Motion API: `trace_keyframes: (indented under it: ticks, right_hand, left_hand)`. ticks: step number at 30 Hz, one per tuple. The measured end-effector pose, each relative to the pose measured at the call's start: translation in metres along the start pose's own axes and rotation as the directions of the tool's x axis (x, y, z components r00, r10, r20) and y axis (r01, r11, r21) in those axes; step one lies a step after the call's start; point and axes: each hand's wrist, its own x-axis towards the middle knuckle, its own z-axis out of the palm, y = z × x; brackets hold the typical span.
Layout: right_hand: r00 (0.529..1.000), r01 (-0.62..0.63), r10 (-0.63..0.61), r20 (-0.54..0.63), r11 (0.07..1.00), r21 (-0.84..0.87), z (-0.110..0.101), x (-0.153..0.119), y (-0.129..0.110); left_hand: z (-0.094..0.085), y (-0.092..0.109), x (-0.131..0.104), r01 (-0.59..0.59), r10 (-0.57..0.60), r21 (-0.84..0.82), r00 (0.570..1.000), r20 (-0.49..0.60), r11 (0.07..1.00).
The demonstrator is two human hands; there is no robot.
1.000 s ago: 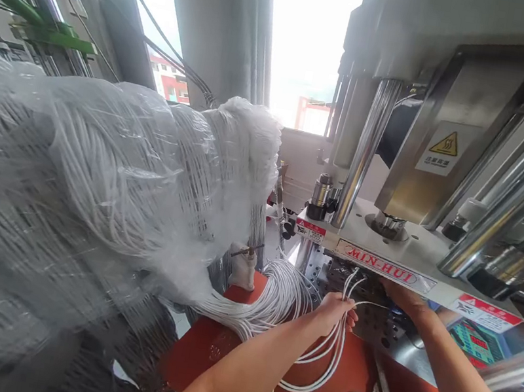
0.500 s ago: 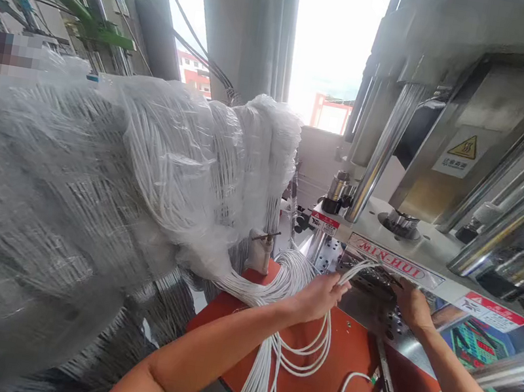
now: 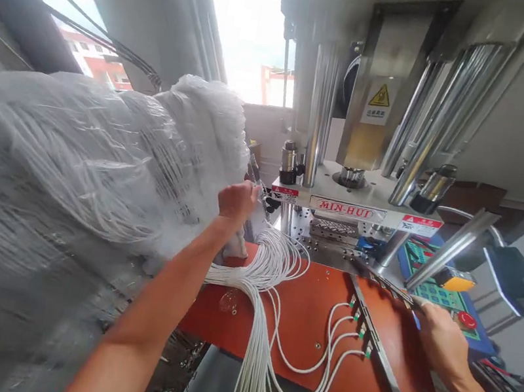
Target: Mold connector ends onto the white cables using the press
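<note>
My left hand (image 3: 238,202) is raised over the upright clamp (image 3: 237,245) at the board's left edge, its fingers closed; whatever is in them is hidden. Beside it, a thick bundle of white cables (image 3: 276,258) bends across the red-brown board (image 3: 292,320) and hangs down at the front. On the right, my right hand (image 3: 443,337) grips the near end of a narrow dark metal bar (image 3: 390,284), which slants back toward the press. A second metal bar (image 3: 383,357) lies on the board, with several cable ends with green tips set along it.
The MIN-HUI press (image 3: 347,208) stands behind the board, its lower mould (image 3: 334,227) showing. Plastic-wrapped cable bundles (image 3: 113,159) fill the left side. A control panel with a red button (image 3: 467,320) and an orange-yellow device (image 3: 457,280) are at right.
My left hand has moved left and up, from the cables at the press to the clamp. My right hand has drawn away from the press to the right, bringing the metal bar. The view has turned right.
</note>
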Motion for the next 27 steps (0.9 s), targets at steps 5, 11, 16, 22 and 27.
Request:
trace_keyframes:
  ticks: [5, 11, 16, 22, 27]
  right_hand:
    - [0.998, -0.001, -0.001, 0.069, 1.000, 0.022, 0.004, 0.000, -0.008]
    - [0.995, 0.051, -0.060, 0.076, 0.991, 0.123, 0.011, 0.020, -0.051]
    - [0.992, -0.016, 0.000, 0.125, 0.992, 0.123, -0.003, 0.022, -0.068]
    - [0.963, 0.200, -0.245, 0.110, 0.929, 0.311, -0.034, -0.040, -0.080]
    - [0.941, 0.331, -0.338, 0.007, 0.926, 0.182, -0.014, -0.071, -0.088]
  left_hand:
    - [0.039, 0.074, -0.077, -0.720, 0.798, -0.427, 0.603, 0.005, 0.547]
    - [0.122, 0.139, -0.135, -0.781, 0.976, -0.589, 0.125, 0.180, 0.209]
    - [0.137, 0.140, -0.129, -0.766, 0.976, -0.610, 0.111, 0.189, 0.205]
    - [0.140, 0.134, -0.125, -0.708, 0.989, -0.691, 0.092, 0.117, 0.148]
    - [0.142, 0.128, -0.131, -0.711, 0.979, -0.673, 0.165, 0.122, 0.204]
